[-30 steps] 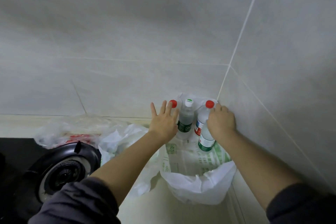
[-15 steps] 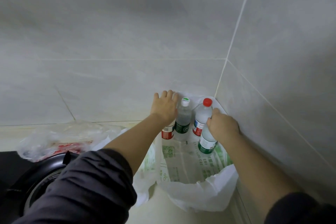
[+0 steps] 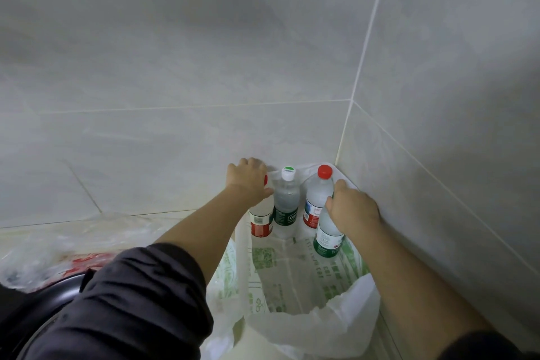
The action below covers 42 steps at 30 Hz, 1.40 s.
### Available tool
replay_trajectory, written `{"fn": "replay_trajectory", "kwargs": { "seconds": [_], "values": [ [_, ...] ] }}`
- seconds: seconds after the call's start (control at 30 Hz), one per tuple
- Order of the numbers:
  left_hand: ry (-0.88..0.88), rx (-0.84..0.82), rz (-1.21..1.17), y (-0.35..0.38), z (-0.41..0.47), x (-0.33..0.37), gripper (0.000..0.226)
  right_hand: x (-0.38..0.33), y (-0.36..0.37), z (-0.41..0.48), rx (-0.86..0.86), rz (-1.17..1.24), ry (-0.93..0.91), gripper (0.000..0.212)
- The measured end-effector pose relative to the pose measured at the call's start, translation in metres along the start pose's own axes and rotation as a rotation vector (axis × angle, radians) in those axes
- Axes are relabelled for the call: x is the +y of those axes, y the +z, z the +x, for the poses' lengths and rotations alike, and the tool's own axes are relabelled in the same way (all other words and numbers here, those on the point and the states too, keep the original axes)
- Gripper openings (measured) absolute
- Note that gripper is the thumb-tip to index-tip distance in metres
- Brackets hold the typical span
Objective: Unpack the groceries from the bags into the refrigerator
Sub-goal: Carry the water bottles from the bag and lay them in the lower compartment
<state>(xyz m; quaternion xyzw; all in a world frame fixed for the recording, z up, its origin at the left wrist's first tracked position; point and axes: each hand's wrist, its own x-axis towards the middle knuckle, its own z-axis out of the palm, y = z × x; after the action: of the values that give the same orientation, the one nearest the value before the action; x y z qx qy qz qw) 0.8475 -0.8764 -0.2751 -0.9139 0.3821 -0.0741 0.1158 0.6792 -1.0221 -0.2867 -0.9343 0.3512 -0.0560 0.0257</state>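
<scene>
Closing now: your left hand (image 3: 248,181), splayed second ago, curls over leftmost bottle (image 3: 261,223); right hand (image 3: 352,209) clasps front bottle (image 3: 327,238) (both inside bag (image 3: 306,327)). Lift-out likely next.

Four bottles (image 3: 286,202) upright in bag (image 3: 306,318)

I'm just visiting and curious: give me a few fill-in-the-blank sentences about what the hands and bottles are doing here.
1. The white bag holds ____ upright bottles.
2. The left hand grips the top of the leftmost bottle, whose label is white and ____.
3. The right hand grips the nearest bottle, whose label is white and ____.
4. Beside the untouched white-capped bottle stands a fourth bottle with a ____ cap.

Missing words: four; red; green; red.
</scene>
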Motion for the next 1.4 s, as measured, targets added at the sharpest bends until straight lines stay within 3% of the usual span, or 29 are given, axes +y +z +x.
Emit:
{"fn": "replay_trajectory", "kwargs": {
  "seconds": [0.17, 0.37, 0.57, 0.8, 0.97, 1.17, 1.4],
  "values": [
    [0.109, 0.135, 0.267, 0.000, -0.009, 0.007, 0.061, 0.000, 0.002, 0.002, 0.007, -0.014, 0.000, 0.023],
    [0.224, 0.188, 0.339, -0.004, -0.031, 0.017, 0.055, 0.000, 0.006, 0.003, 0.022, -0.019, -0.021, 0.026],
    [0.069, 0.121, -0.002, -0.010, -0.050, 0.031, 0.038, 0.000, 0.008, 0.000, 0.038, -0.022, -0.024, 0.025],
    [-0.167, 0.338, -0.493, -0.085, -0.086, 0.017, 0.035, -0.001, 0.007, -0.005, 0.020, 0.022, -0.007, 0.020],
    [-0.238, 0.493, -0.871, -0.130, -0.131, 0.006, 0.027, 0.001, 0.000, -0.010, -0.064, 0.036, -0.013, 0.031],
    [-0.328, 0.617, -0.977, -0.144, -0.195, -0.020, 0.022, -0.007, -0.031, -0.028, -0.173, 0.141, -0.035, 0.028],
    [-0.499, 0.685, -0.929, -0.141, -0.268, -0.051, 0.022, -0.076, -0.108, -0.067, -0.017, 0.309, -0.177, 0.029]
  ]
}}
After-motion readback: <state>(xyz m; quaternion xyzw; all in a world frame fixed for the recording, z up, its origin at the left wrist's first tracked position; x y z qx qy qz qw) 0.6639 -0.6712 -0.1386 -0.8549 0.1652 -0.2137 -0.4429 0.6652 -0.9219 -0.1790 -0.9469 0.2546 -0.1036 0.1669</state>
